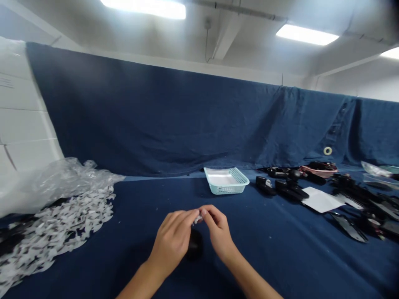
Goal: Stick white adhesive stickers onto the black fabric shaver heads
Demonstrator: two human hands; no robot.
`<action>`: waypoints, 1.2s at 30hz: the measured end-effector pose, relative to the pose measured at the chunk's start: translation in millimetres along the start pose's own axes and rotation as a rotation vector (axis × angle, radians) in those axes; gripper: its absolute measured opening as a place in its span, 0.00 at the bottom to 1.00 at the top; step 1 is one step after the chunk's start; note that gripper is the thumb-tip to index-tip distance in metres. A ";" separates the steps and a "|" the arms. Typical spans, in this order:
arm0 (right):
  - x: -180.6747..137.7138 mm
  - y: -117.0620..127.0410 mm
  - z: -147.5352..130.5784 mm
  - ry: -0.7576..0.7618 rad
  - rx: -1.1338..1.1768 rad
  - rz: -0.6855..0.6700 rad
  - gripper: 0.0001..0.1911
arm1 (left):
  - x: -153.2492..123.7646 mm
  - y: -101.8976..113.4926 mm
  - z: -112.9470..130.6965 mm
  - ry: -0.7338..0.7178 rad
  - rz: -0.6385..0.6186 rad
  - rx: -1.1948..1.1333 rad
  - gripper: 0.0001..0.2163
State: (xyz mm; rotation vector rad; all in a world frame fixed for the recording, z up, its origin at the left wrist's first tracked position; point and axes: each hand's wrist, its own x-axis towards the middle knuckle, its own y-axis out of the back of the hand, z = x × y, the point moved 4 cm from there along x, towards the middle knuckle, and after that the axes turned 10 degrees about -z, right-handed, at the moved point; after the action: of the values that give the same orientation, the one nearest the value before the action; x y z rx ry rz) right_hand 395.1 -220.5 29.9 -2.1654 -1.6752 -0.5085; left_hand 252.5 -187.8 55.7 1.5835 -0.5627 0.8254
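Observation:
My left hand [175, 235] and my right hand [217, 227] meet in the middle of the head view, fingertips nearly together. Between them is a small white plastic piece [197, 219], pinched by the fingers of both hands and mostly covered by them. Its exact kind is too small to make out. Below the hands, a dark rounded object [195, 246] sits on the blue cloth, partly hidden behind my left hand. A light-blue plastic basket [227, 189] with a white lining stands beyond the hands.
At left lies a heap of white plastic pieces [75, 222] beside clear plastic wrap [67, 178]. Several black parts [289, 190], a white sheet [322, 200] and a pink basket [319, 170] spread over the right side. A blue curtain [162, 120] hangs behind the blue-covered table [249, 249].

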 end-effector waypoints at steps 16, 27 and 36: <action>-22.4 -10.3 0.9 -0.214 0.489 -0.088 0.14 | -24.9 5.1 7.0 0.042 0.078 -0.160 0.29; -22.2 -10.0 13.8 -0.266 0.646 -0.044 0.17 | -26.0 8.2 0.7 0.199 0.035 -0.249 0.28; -23.7 -10.2 6.8 -0.272 0.656 -0.079 0.18 | -26.5 3.8 -1.1 0.190 0.014 -0.284 0.25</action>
State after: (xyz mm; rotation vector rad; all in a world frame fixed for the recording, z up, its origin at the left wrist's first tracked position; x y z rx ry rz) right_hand 380.1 -234.8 13.1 -1.7324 -1.7435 0.3059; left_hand 232.8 -189.8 37.7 1.2293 -0.5290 0.8551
